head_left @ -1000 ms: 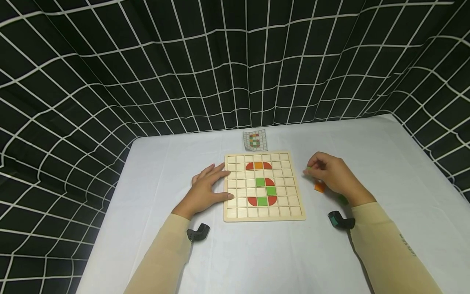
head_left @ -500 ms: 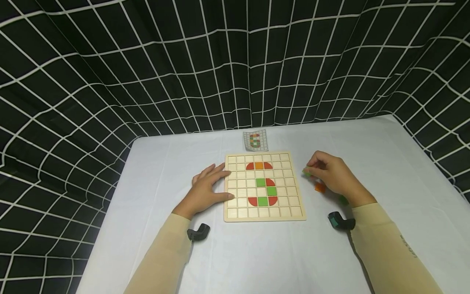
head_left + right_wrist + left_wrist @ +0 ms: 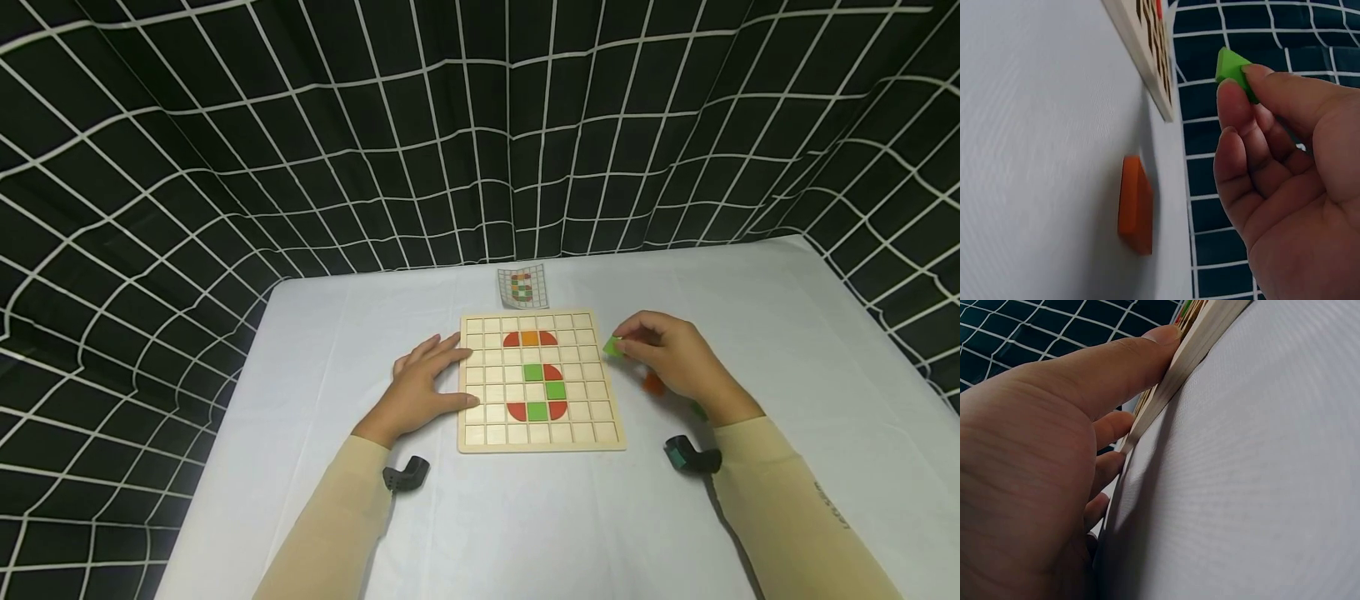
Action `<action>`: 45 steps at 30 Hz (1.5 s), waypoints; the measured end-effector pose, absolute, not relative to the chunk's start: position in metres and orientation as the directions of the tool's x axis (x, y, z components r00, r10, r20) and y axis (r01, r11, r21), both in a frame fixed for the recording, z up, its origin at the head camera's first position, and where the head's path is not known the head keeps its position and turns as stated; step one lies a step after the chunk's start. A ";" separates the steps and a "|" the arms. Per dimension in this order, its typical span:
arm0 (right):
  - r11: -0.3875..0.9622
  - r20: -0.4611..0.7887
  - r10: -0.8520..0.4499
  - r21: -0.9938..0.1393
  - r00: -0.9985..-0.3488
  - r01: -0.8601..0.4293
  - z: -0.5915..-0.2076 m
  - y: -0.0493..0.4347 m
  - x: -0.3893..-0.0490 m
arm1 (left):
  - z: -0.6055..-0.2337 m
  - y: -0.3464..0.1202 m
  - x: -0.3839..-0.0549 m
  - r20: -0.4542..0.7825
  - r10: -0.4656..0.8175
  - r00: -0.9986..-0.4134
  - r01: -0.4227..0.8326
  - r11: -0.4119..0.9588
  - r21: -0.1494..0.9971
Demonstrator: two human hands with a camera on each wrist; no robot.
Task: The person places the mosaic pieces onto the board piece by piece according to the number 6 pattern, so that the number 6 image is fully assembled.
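Observation:
A wooden grid board (image 3: 586, 429) lies on the table, with red quarter-round pieces, green squares and one orange square set in its cells. My left hand (image 3: 417, 387) rests along its left edge, thumb and fingers extended; in the left wrist view the thumb (image 3: 1116, 369) touches the rim. Just off the board's right edge, my right hand (image 3: 667, 352) pinches a green tile (image 3: 1230, 62) between thumb and index finger. That tile is tilted, a corner pointing up. Below the hand, an orange tile (image 3: 1135, 206) lies on the cloth, partly hidden in the head view.
Behind the board lies a small printed card (image 3: 522, 287) with a coloured grid pattern. A green piece (image 3: 698, 410) shows partly beneath the right wrist. White cloth covers the table (image 3: 517, 525); a black curtain with white grid lines (image 3: 480, 125) surrounds its back and sides.
My right hand has moved left toward the board's edge, carrying the green tile, which now shows more of its face. My left hand stays where it was.

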State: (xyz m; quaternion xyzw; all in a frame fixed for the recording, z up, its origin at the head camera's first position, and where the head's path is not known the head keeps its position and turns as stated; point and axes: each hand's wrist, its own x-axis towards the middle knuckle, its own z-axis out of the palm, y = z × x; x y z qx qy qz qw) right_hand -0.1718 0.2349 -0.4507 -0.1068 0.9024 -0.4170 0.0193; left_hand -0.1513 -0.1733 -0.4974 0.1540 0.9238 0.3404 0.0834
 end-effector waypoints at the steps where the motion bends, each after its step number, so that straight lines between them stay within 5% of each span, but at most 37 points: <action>1: 0.627 0.055 -0.207 -0.759 -0.977 -0.176 -0.450 0.234 -0.171 | -0.497 -0.173 -0.151 -0.047 0.341 -0.939 0.229 0.719 0.656; 45: 0.462 0.082 -0.442 -0.832 -0.893 -0.306 -0.455 0.162 -0.147 | -0.495 -0.172 -0.150 -0.047 0.332 -0.942 0.222 0.724 0.653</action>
